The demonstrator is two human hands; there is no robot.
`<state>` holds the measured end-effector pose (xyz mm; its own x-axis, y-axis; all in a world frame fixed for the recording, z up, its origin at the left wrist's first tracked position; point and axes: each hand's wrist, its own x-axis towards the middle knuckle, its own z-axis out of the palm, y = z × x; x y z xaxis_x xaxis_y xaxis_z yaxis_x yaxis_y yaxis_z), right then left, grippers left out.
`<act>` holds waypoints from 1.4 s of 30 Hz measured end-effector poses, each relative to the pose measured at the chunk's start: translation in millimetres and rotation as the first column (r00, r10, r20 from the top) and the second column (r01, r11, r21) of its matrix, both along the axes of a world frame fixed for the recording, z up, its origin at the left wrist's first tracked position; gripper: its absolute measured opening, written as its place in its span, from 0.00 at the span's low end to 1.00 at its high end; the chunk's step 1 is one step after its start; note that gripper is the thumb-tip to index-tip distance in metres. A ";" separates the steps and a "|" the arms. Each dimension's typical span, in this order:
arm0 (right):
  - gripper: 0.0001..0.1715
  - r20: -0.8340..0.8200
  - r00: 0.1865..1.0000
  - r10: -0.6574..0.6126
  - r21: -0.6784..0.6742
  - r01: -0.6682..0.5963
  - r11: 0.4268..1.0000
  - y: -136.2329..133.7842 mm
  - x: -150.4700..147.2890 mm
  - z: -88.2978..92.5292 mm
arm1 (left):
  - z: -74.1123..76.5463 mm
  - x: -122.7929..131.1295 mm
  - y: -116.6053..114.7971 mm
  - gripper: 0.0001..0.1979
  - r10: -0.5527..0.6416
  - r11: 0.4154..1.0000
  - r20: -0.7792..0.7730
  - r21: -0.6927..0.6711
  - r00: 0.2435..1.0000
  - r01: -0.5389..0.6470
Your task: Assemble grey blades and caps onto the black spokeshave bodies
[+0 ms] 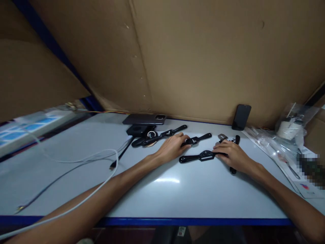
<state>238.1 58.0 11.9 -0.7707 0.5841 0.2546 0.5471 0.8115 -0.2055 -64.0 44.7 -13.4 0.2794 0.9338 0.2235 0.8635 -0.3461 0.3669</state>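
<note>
My left hand (175, 147) is closed around the left handle of a black spokeshave (195, 140), whose other handle points up to the right. My right hand (232, 154) is closed on the right end of a second spokeshave (207, 155), its frame and left handle in plain sight. Beneath the right hand lies another black tool (237, 139), mostly covered, with its two ends showing. Just above those fingers is a flat metal blade (222, 136). Left of my left hand another spokeshave (165, 134) rests across dark items and a ring-shaped object (151, 134).
A dark phone (144, 119) lies at the back, and a second phone (241, 117) leans against the cardboard wall (203, 61). White cables (115, 162) cross the left side and my left forearm. Clear plastic packaging (276, 149) and a white container (289, 128) occupy the right side.
</note>
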 end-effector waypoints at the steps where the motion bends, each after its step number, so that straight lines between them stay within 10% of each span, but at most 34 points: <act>1: 0.15 0.040 0.999 -0.022 0.003 0.022 1.000 -0.8 1.3 4.1 | 0.3 -0.4 0.3 0.18 0.004 1.000 0.003 -0.007 1.000 -0.004; 11: 0.16 0.248 0.908 -0.339 0.100 0.324 0.941 -5.7 6.7 14.9 | 14.0 0.9 2.0 0.24 0.069 0.995 0.224 0.049 0.972 -0.082; 21: 0.17 -0.100 0.850 -0.517 0.132 0.526 0.840 22.7 25.6 10.1 | 16.1 31.6 -40.6 0.20 -0.341 0.920 0.233 -0.115 0.911 0.374; 30: 0.06 -0.290 0.953 -0.083 -0.095 0.057 0.994 -40.5 -20.7 -10.1 | 11.0 38.8 -41.3 0.18 -0.355 0.933 -0.046 -0.082 0.934 0.351; 42: 0.15 -0.408 0.907 -0.102 -0.228 0.007 0.974 -31.7 -27.6 -25.9 | 24.2 43.1 -43.5 0.20 -0.361 0.932 -0.194 -0.097 0.912 0.348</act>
